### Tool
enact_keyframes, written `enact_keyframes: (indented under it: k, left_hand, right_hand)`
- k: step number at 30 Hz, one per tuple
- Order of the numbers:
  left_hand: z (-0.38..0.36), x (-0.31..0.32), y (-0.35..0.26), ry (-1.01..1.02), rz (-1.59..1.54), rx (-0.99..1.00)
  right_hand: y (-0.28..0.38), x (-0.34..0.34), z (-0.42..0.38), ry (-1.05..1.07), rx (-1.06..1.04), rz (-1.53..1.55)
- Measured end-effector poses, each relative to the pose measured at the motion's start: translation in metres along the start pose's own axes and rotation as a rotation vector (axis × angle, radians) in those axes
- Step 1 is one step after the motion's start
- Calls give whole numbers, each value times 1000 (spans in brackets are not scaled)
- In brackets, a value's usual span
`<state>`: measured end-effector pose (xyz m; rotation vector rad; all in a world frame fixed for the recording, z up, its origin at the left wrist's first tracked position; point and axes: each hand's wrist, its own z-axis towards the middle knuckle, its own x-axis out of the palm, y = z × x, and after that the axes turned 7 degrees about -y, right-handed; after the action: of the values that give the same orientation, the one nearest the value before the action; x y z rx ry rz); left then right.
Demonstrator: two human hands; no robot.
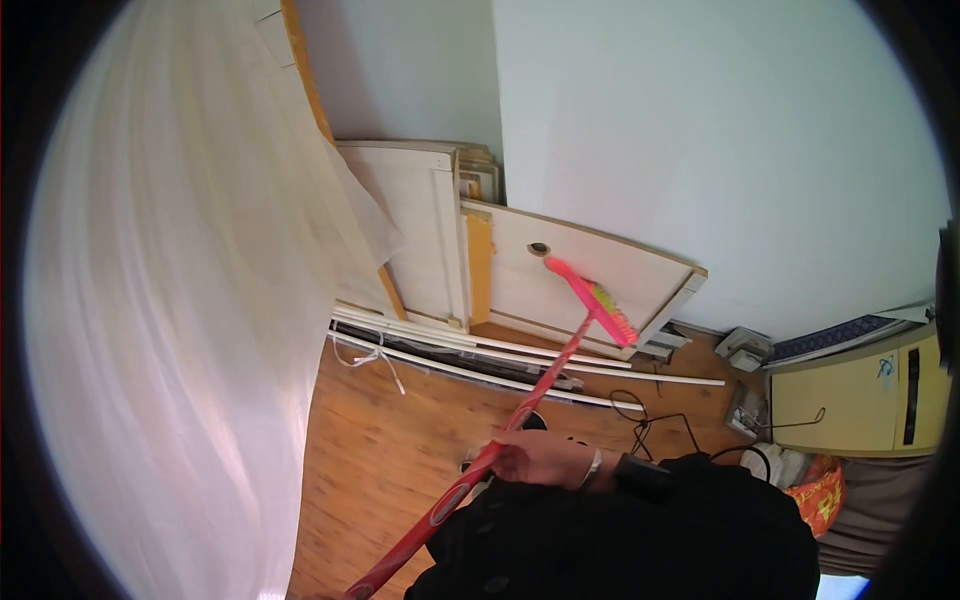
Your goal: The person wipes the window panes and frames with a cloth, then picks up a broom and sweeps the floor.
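My right hand (545,458) is closed around a red pole (440,512), which runs diagonally from the lower left up toward the middle. A light bracelet circles the wrist. At the pole's far end is a bright pink brush head (592,302) with some yellow-green bristles. In the picture it overlaps a leaning white board (590,262) that has a round hole; whether they touch, I cannot tell. I do not see my left hand.
A large white sheet (190,300) hangs at left. White panels (405,225) lean against the wall. Long white tubes (480,362) and a black cable (645,420) lie on the wooden floor (360,450). At right stand a cream cabinet (835,405) and an orange-red bag (822,497).
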<state>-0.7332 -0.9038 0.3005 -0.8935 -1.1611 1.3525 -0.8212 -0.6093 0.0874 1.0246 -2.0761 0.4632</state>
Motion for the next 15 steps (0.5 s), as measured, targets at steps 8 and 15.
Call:
enact_keyframes:
  k: [8, 15]
  left_hand:
    - [45, 26, 73, 230, -160, -239]
    - [70, 54, 98, 171, -251, -102]
  right_hand:
    - [4, -69, -41, -184, -139, 250]
    - [19, -62, -57, -208, -276, 183]
